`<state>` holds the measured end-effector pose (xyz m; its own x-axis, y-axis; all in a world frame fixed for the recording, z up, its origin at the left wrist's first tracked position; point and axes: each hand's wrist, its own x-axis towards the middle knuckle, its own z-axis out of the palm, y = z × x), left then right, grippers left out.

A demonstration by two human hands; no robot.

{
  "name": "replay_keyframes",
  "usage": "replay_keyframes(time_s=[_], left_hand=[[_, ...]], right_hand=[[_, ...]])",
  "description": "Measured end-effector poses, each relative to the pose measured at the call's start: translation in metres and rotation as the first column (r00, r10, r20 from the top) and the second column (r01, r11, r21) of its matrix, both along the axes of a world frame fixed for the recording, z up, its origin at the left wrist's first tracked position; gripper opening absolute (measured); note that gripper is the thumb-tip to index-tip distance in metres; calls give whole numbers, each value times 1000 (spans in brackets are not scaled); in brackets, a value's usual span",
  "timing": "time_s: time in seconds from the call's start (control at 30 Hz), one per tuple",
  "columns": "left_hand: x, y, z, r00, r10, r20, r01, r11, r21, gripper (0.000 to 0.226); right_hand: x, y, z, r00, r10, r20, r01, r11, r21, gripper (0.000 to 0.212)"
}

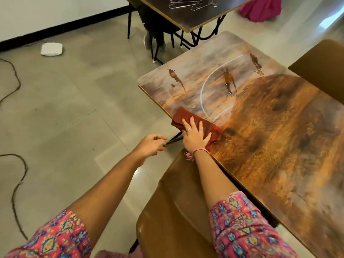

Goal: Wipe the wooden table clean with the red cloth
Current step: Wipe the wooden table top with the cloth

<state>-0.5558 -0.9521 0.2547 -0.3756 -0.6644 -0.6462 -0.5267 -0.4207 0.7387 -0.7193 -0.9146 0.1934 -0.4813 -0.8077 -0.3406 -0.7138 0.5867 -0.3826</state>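
Red cloth [197, 125] under flat right hand [193, 135], wooden table [270, 138] edge, left hand [150, 146] loosely curled, grey tiled floor [74, 108]

red cloth [197, 125] partly under right hand [195, 135], wooden table [270, 136] cropped at right edge

No text, label, brand, number or sign can be read anywhere in this view. The worktop [260, 127] bears only a printed landscape picture with animal figures and a white curved line, with no lettering; the patterned sleeves show ornament, not words.
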Motion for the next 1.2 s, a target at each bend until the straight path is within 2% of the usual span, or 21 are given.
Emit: replay_keyframes(time_s=[0.07, 0.2, 0.4, 0.57, 0.73, 0.9, 0.97, 1.07, 1.13, 1.2], left_hand=[[4, -10, -4, 1000, 14, -5, -14, 1000, -1, 12], [13, -28, -6, 999, 1, -36, 0, 1000, 15, 13], [35, -67, -12, 997, -4, -73, 8, 999, 53, 16], [44, -118, -24, 995, 2, -98, 8, 995, 99, 16], [44, -187, -35, 996, -35, -87, 45, 991, 122, 15], [33, -261, -26, 989, 53, -138, -46, 998, 52, 13], [26, -283, -22, 982, 81, -169, -76, 996, 36, 13], [14, -310, -24, 977, 74, -200, -65, 997, 51, 14], [6, -321, -26, 980, 40, -197, -28, 998, 60, 13], [-2, -329, -28, 979, 15, -203, 0, 997, 74, 14]], right_hand=[[5, -9, 0, 1000, 10, 2, -10, 1000, -12, 49], [-6, 26, -1, 992, 45, -115, -54, 996, -74, 49], [-8, 88, 1, 949, -307, -66, 303, 950, -75, 46], [17, 28, -1, 892, -442, -97, 441, 897, -28, 47], [55, -102, 0, 907, -409, -95, 407, 912, -43, 50], [90, -241, -3, 981, -187, -56, 183, 981, -66, 50], [89, -255, -5, 987, -138, -79, 132, 989, -70, 51], [75, -224, -5, 983, -120, -140, 109, 991, -82, 50], [62, -179, -5, 956, -262, -132, 252, 964, -87, 49], [47, -120, -6, 846, -518, -127, 512, 855, -80, 49]])
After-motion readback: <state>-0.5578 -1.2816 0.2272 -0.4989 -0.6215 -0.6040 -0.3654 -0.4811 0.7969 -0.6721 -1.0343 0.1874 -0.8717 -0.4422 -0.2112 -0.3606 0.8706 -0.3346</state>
